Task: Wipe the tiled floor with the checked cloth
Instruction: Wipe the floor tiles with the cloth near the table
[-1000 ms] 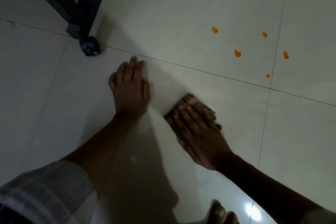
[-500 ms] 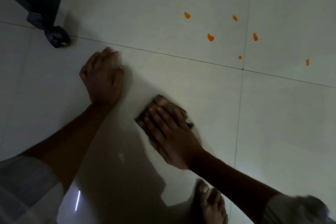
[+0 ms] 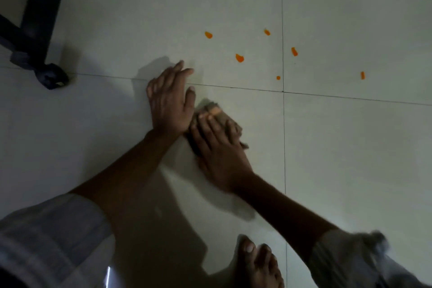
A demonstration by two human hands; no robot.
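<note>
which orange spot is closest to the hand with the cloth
The larger blob just beyond the tile seam, nearest the right hand pressing the checked cloth; the other five orange spots lie farther off.

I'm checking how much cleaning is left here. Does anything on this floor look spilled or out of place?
Yes. Six small orange spots lie scattered on the pale tiled floor, beyond the hands and mostly near the tile joint. The right hand presses the checked cloth short of them, so they look unwiped.

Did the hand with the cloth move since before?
Yes. The right hand slid the checked cloth left, right up beside the left hand, which stays planted on the grout line.
</note>
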